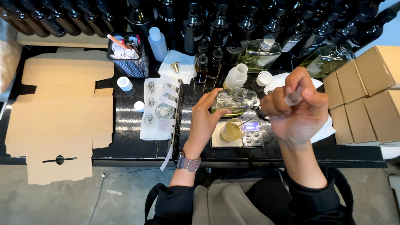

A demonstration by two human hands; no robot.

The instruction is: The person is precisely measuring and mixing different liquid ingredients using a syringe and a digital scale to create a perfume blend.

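my left hand (205,121) has its fingers wrapped round a clear glass bottle (233,100) tilted over a small beaker (232,129) on the tabletop scale (237,139), right hand (295,108) pinching what looks like a clear dropper (293,97).

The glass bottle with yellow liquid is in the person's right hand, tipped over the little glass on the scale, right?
Not quite. The head view shows the left hand holding the tilted glass bottle, not the right. It is tipped over the small glass on the scale. The right hand holds a small clear pipette-like piece instead.
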